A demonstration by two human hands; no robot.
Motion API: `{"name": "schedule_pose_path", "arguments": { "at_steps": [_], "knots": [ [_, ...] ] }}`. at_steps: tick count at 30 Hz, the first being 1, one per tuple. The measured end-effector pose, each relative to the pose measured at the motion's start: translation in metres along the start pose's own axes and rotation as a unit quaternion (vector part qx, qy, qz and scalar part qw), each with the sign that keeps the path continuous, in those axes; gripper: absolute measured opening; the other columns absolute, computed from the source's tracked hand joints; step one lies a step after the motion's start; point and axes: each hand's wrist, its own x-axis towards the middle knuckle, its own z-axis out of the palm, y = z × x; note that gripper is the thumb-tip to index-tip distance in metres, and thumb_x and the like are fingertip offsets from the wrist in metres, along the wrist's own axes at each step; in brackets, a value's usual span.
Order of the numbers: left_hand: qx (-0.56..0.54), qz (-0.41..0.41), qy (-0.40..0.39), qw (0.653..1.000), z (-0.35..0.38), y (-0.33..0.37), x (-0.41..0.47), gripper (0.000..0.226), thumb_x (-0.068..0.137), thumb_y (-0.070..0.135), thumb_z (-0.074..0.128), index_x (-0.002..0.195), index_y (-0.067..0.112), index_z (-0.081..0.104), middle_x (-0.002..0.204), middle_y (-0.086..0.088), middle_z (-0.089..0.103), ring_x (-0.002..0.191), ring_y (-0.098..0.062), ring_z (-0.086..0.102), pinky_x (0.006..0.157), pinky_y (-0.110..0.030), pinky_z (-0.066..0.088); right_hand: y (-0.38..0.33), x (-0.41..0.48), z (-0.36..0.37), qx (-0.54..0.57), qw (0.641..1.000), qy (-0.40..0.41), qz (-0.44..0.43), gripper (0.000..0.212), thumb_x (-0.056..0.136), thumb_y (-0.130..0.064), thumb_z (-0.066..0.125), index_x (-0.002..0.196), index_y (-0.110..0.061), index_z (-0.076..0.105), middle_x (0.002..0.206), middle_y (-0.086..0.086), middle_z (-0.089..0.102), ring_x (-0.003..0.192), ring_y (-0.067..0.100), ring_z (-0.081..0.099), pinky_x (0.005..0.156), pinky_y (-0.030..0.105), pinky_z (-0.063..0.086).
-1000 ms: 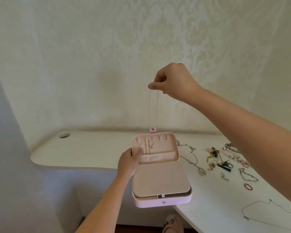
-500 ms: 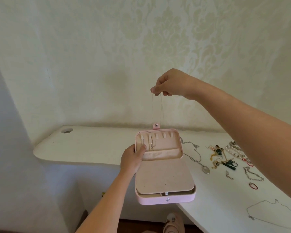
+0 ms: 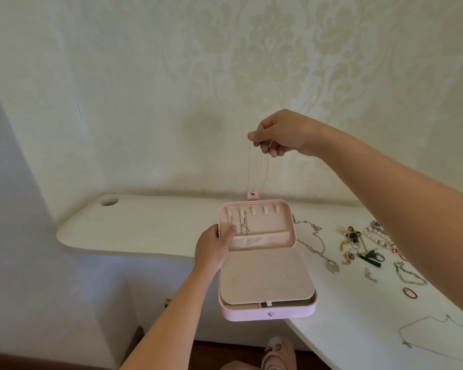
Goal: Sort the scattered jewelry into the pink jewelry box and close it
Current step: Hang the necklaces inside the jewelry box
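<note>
– Right grip [image 3: 284,133] pinches a thin chain [image 3: 248,169] between thumb and fingertips, raised high over the pink jewelry box [image 3: 267,313]. Why so high?

– My guess is that it lets the strands hang straight and untangled, so the loop can be lowered onto one of the hooks [image 3: 265,210] inside the lid [image 3: 267,228]. I can't trace the chain's lower end; it fades near the lid's snap tab [image 3: 252,194].

– And the left grip [image 3: 214,249]?

– It clamps the lid's left edge, thumb pressed on the lining and fingers hidden behind. That probably props the lid upright while the chain goes on.

– Where does the box sit?

– At the front edge of the worktop [image 3: 150,222], with its near-left corner jutting past. It is open, and a flat insert panel [image 3: 265,276] covers the tray. A gold chain [image 3: 244,224] hangs from a hook beside the thumb.

– Much left to sort?

– Plenty, I'd judge. A pendant necklace [image 3: 332,265], a pearl bracelet [image 3: 376,236], a link bracelet [image 3: 409,276], a red band [image 3: 410,292] and another fine chain [image 3: 422,321] lie right of the box, apart from it. Closing comes last.
</note>
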Motion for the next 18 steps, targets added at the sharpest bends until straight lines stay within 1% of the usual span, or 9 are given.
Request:
{"name": "schedule_pose_path", "arguments": {
  "at_steps": [4, 7, 9, 12, 14, 18],
  "knots": [
    [0.002, 0.001, 0.001, 1.000, 0.0000, 0.0003, 0.0004, 0.033, 0.091, 0.035, 0.054, 0.068, 0.012, 0.053, 0.059, 0.004, 0.050, 0.055, -0.012, 0.045, 0.051, -0.025, 0.028, -0.0004, 0.0026, 0.0015, -0.060, 0.998, 0.022, -0.025, 0.022, 0.084, -0.026, 0.069, 0.075, -0.006, 0.068, 0.058, 0.000, 0.056, 0.042, 0.005, 0.048, 0.046, 0.013, 0.040],
    [-0.003, -0.003, 0.000, 1.000, -0.0001, 0.0002, 0.0004, 0.035, 0.091, 0.036, 0.055, 0.074, 0.006, 0.058, 0.060, 0.002, 0.050, 0.057, -0.014, 0.045, 0.052, -0.026, 0.029, -0.0022, 0.0047, 0.0034, -0.093, 0.995, 0.028, -0.039, 0.021, 0.081, -0.028, 0.072, 0.074, -0.008, 0.070, 0.057, -0.001, 0.057, 0.045, 0.006, 0.047, 0.050, 0.014, 0.040],
    [-0.006, -0.004, 0.002, 1.000, 0.0003, 0.0004, 0.0003, 0.036, 0.091, 0.036, 0.055, 0.076, 0.004, 0.059, 0.061, 0.002, 0.052, 0.058, -0.015, 0.047, 0.052, -0.026, 0.029, -0.0030, 0.0058, 0.0038, -0.111, 0.992, 0.030, -0.043, 0.020, 0.079, -0.029, 0.074, 0.069, -0.012, 0.070, 0.052, -0.005, 0.056, 0.043, 0.005, 0.046, 0.048, 0.013, 0.038],
    [-0.008, -0.003, 0.006, 1.000, 0.0003, 0.0014, -0.0004, 0.034, 0.091, 0.035, 0.055, 0.067, 0.011, 0.053, 0.058, 0.005, 0.049, 0.054, -0.011, 0.045, 0.050, -0.023, 0.027, -0.0041, 0.0064, 0.0029, -0.139, 0.989, 0.034, -0.043, 0.021, 0.077, -0.031, 0.075, 0.066, -0.014, 0.068, 0.041, -0.011, 0.052, 0.038, 0.003, 0.044, 0.044, 0.009, 0.036],
    [-0.013, 0.008, 0.012, 1.000, -0.0001, 0.0012, -0.0017, 0.035, 0.092, 0.033, 0.055, 0.063, 0.015, 0.048, 0.056, 0.005, 0.046, 0.053, -0.010, 0.043, 0.047, -0.019, 0.026, -0.0044, 0.0063, 0.0022, -0.159, 0.986, 0.039, -0.044, 0.021, 0.077, -0.031, 0.075, 0.068, -0.013, 0.069, 0.044, -0.010, 0.052, 0.039, 0.003, 0.045, 0.044, 0.010, 0.036],
    [-0.047, 0.024, 0.023, 0.998, -0.0011, 0.0026, -0.0057, 0.036, 0.092, 0.028, 0.057, 0.060, 0.017, 0.045, 0.054, 0.007, 0.043, 0.052, -0.009, 0.040, 0.047, -0.018, 0.025, -0.0046, 0.0052, 0.0022, -0.187, 0.980, 0.041, -0.049, 0.021, 0.077, -0.032, 0.075, 0.070, -0.013, 0.070, 0.052, -0.006, 0.054, 0.042, 0.003, 0.046, 0.041, 0.008, 0.034]
  ]
}}
